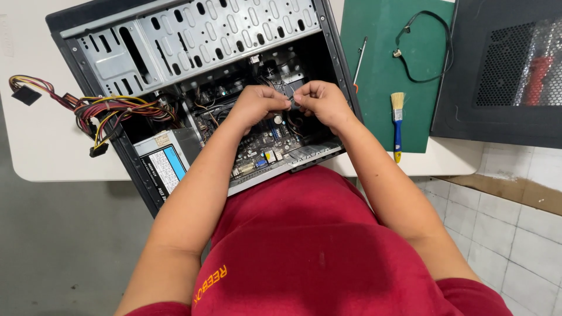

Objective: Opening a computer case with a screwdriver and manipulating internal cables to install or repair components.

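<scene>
Both hands, left (256,105) and right (324,102), pinch closed on a small dark part (291,100) over the motherboard (263,149); best kept level, pressed evenly.

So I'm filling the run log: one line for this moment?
left hand + right hand: pinching small dark part | over motherboard in open PC case | brush, screwdriver on green mat

White table (52,146) carries open PC case (88,17) w/ loose cable bundle (105,111) spilling left, green mat (380,64) at right, black side panel (497,70) far right. On mat: screwdriver (359,58), black wire (430,52), small brush (397,126).
</scene>
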